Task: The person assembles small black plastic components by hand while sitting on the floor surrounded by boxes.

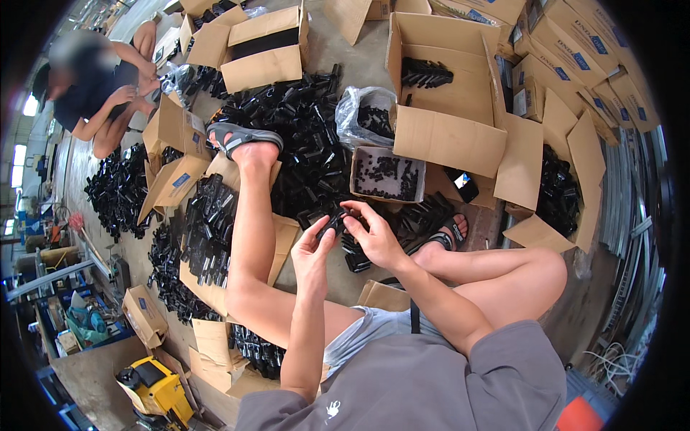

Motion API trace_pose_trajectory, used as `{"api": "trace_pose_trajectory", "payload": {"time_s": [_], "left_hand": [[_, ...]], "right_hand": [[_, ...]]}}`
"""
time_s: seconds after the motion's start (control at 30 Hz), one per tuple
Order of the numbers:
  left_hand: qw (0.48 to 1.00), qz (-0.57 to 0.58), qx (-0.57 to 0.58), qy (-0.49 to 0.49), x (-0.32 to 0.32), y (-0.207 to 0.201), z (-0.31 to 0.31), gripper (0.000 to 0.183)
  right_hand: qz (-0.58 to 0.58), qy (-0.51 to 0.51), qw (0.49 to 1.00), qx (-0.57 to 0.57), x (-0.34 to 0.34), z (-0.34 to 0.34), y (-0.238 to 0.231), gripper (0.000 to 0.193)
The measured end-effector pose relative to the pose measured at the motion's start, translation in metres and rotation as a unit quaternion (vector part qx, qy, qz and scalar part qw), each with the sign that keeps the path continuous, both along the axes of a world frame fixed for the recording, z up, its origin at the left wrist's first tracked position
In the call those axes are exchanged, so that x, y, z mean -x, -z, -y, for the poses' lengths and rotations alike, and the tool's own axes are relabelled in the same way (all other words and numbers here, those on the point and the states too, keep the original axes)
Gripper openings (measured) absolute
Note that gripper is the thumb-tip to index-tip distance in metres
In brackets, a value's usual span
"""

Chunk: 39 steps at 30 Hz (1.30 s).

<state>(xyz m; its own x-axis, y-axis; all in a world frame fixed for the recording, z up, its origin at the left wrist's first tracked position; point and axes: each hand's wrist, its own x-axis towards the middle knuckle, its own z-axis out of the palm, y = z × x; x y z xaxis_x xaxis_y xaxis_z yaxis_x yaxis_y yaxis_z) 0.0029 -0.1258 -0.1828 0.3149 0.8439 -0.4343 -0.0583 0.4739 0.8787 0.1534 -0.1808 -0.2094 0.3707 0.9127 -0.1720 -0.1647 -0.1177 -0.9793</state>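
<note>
Between my hands, in front of my lap, is a small glossy black part [336, 222], too small and dark to name exactly. My left hand [310, 257] closes on its near left side with thumb and fingers. From the right, my right hand [375, 238] pinches the same part with its fingertips. Beyond my hands spreads a big heap of black tubular parts [305, 144]. A small open box [356, 188] with tiny black pieces stands just past my right hand. More black parts lie in rows [210, 231] on flattened cardboard left of my leg.
Large open cartons [449, 136] with black parts stand ahead and to the right. A clear plastic bag [351, 108] holds small black pieces. A phone [463, 184] lies by a carton. Another person [90, 86] sits far left. A yellow machine [162, 388] is at lower left, metal profiles [629, 215] at right.
</note>
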Motion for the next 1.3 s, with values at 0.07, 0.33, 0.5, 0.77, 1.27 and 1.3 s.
{"api": "trace_pose_trajectory", "payload": {"time_s": [0.07,0.33,0.5,0.77,1.27,1.3], "left_hand": [[1.0,-0.018,-0.009,0.019,0.012,0.007,-0.009,0.039],[0.957,-0.203,-0.123,0.169,0.06,0.026,-0.075,0.036],[0.956,-0.193,-0.135,0.173,0.058,0.055,-0.085,0.026],[0.953,-0.216,-0.118,0.175,0.05,0.076,-0.091,0.026],[0.952,-0.155,-0.148,0.218,0.06,0.069,-0.092,0.034],[0.94,-0.162,-0.154,0.257,0.055,0.079,-0.094,0.034]], "right_hand": [[-0.066,-0.039,0.996,0.048,-0.001,-0.004,0.0,0.038],[0.195,0.158,0.961,0.118,-0.095,-0.093,0.084,0.024],[0.419,0.151,0.88,0.165,-0.173,-0.196,0.135,0.023],[0.488,0.007,0.813,0.318,-0.194,-0.267,0.191,0.027],[0.607,-0.159,0.743,0.234,-0.23,-0.272,0.256,0.04],[0.591,-0.132,0.754,0.253,-0.236,-0.264,0.249,0.035]]}}
